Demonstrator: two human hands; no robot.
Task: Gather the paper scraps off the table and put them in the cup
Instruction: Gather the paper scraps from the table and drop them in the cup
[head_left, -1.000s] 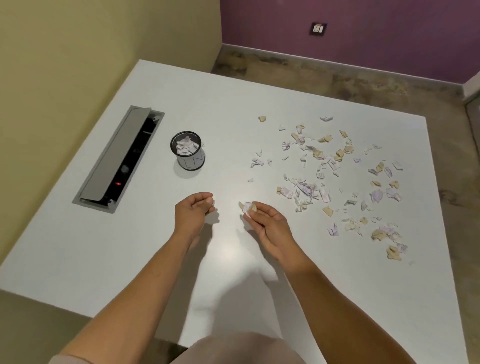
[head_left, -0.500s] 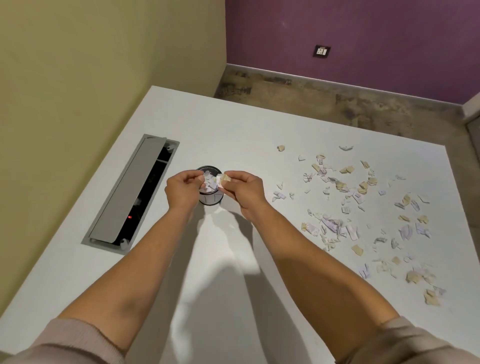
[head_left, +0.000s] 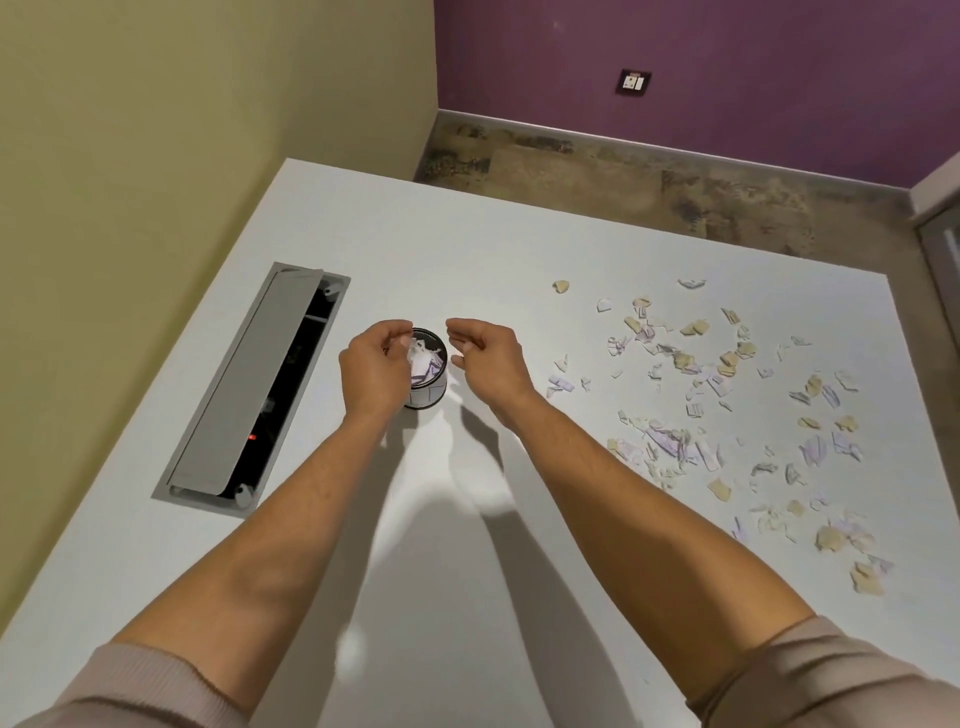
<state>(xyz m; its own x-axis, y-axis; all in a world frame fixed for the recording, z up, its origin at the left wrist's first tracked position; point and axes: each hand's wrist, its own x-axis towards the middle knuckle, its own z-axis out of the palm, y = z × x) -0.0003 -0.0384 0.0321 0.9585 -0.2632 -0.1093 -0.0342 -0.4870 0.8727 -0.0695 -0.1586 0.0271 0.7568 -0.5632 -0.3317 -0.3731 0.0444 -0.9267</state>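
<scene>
Hands mid-frame over cup (head_left: 427, 371): left hand (head_left: 375, 371) curled, fingertips pinching scraps at rim; right hand (head_left: 485, 358) loosely open, empty.

Bare table (head_left: 431, 545) before cup (head_left: 428, 387)

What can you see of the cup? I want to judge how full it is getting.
The cup is a small dark cylinder with a black rim and a pale band round its lower wall. It stands upright on the white table, right of the cable hatch. White and lilac paper scraps are heaped in it up to about the rim. The left hand covers its left side, fingers at the rim; the right hand hovers just beside it, apparently not touching.
</scene>
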